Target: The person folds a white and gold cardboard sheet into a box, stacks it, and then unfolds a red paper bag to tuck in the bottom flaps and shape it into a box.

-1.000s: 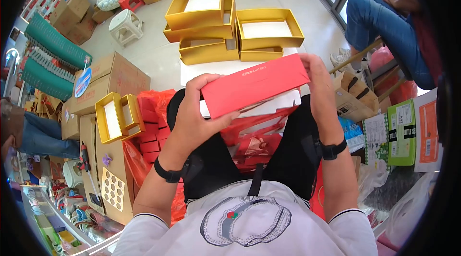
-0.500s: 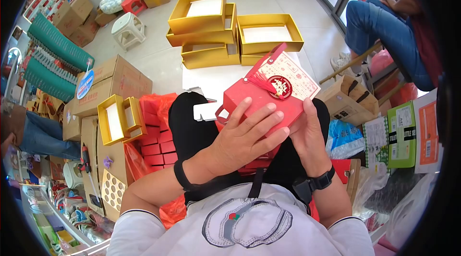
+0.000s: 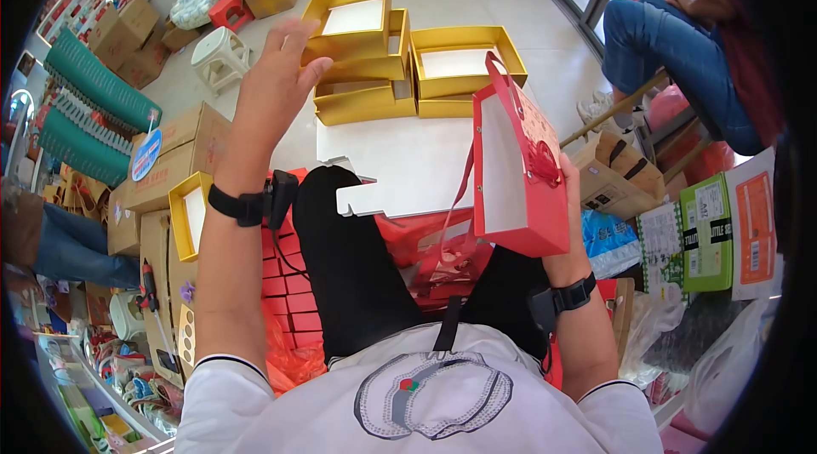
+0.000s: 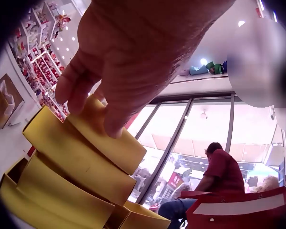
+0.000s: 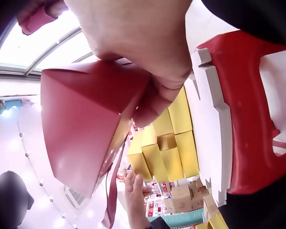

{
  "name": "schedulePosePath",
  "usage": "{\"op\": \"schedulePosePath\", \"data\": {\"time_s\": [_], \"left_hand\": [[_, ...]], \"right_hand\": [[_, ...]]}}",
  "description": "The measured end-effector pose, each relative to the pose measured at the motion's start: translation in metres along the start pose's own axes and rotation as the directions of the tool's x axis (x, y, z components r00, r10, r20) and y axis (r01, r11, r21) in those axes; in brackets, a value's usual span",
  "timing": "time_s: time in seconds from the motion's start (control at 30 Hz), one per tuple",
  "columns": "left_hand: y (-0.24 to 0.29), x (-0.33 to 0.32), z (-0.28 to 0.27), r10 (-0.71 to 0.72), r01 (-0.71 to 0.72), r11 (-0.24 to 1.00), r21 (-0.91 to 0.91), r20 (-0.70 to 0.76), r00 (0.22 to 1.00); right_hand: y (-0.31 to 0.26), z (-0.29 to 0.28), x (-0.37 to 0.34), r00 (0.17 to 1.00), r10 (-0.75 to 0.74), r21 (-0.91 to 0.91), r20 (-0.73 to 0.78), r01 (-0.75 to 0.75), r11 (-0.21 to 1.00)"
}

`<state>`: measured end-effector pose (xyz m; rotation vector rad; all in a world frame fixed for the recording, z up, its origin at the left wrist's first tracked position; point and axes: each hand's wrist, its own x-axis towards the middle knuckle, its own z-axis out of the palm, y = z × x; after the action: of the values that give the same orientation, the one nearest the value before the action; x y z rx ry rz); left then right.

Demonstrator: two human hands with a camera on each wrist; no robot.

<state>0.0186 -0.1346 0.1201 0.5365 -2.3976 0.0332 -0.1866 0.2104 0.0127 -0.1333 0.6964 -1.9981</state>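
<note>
the right grip (image 5: 155,57) is clamped on the red bag (image 3: 534,203), holding it in the air at the right of the white surface (image 3: 400,146); its mouth is turned to the left and the pale lining shows. the handle (image 3: 502,82) loops loose by that mouth. the left grip (image 3: 281,71) is apart, thumb and fingers spread, at the left side of the top gold box (image 3: 347,45) on the taller stack; whether the fingertips meet its wall i cannot tell.

the step in hand looks to be taking that box. to do it well, set the thumb on one side of the wall and the fingers on the other, then lift straight up: the boxes under it (image 3: 362,107) sit askew, and a sideways drag could shift them. the walls look like thin card, so a light, even pinch should be enough. the shorter stack (image 3: 464,78) stands right beside, so carry the box clear of its rim. the right grip would do best to hold the bag steady without squeezing its mouth narrow, and to let the handle fall outside the mouth.
</note>
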Motion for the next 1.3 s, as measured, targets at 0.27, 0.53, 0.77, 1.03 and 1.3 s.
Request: {"op": "schedulePosePath", "data": {"time_s": [0.27, 0.53, 0.77, 1.03, 1.3], "left_hand": [[0.007, -0.002, -0.005, 0.011, -0.005, 0.996, -0.093, 0.071, 0.997], [0.081, -0.065, -0.080, 0.275, -0.166, 0.910, -0.380, 0.254, 0.927], [0.095, -0.094, -0.086, 0.333, -0.240, 0.917, -0.318, 0.278, 0.901], [0.108, -0.115, -0.061, 0.243, -0.210, 0.956, -0.204, 0.153, 0.958], [0.109, -0.132, -0.056, 0.153, -0.116, 0.968, -0.224, 0.157, 0.976]], "right_hand": [[-0.006, 0.003, 0.000, 1.000, 0.004, -0.017, -0.027, -0.004, 1.000], [-0.038, 0.020, -0.005, 0.987, -0.151, -0.172, -0.054, 0.140, 0.975], [-0.034, 0.033, -0.008, 0.985, -0.171, -0.300, -0.029, 0.155, 0.941], [-0.013, 0.035, -0.012, 0.996, -0.086, -0.329, -0.004, 0.080, 0.941], [-0.009, 0.021, -0.007, 0.998, -0.013, -0.383, 0.060, 0.036, 0.923]]}}
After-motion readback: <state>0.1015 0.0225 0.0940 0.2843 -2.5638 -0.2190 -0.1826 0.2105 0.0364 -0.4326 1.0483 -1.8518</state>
